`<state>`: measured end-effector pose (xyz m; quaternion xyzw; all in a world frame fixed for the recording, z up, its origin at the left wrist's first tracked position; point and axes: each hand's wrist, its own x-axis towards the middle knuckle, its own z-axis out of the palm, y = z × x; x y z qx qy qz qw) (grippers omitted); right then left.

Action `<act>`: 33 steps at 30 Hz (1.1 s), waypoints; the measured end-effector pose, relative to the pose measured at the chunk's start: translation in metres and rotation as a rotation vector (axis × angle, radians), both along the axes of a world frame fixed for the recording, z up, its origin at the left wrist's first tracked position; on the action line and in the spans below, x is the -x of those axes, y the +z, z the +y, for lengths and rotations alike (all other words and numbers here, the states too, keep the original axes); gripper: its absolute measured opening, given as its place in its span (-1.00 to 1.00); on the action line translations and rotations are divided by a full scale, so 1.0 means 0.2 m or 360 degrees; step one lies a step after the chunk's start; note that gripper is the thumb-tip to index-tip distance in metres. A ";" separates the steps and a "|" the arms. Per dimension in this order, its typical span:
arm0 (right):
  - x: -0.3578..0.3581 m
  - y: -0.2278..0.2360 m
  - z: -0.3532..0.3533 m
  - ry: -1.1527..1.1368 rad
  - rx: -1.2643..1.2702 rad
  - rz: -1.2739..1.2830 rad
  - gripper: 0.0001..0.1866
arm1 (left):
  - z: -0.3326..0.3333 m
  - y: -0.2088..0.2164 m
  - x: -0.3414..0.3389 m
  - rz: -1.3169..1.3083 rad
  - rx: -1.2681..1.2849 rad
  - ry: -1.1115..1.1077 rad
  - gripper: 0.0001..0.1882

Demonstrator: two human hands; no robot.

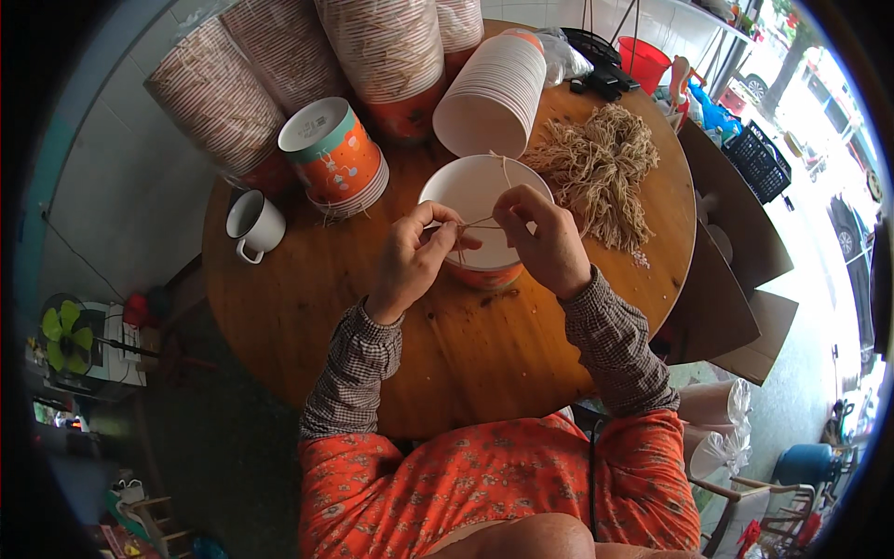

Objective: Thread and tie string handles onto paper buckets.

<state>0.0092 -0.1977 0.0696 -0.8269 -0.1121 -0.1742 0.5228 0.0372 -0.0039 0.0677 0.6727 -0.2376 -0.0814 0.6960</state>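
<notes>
Paper bucket [468,194], white inside, sits mid-frame on a round wooden desk [307,326]. Wrapped bucket stacks [223,104] fill the upper left; an unwrapped stack [489,98] lies at upper centre, mouth facing down-frame. Loose tan cords [605,172] are heaped right of centre. The left hand [414,259] and right hand [551,242] hover near the bucket's mouth, a white mug [264,226] off left; both hands' fingers pinch one thin cord [480,225].
</notes>
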 end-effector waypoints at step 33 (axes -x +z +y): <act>0.02 -0.02 0.12 0.0049 0.0066 -0.0305 -0.87 | -0.01 -0.01 0.00 -0.0421 -0.0094 0.0130 -0.94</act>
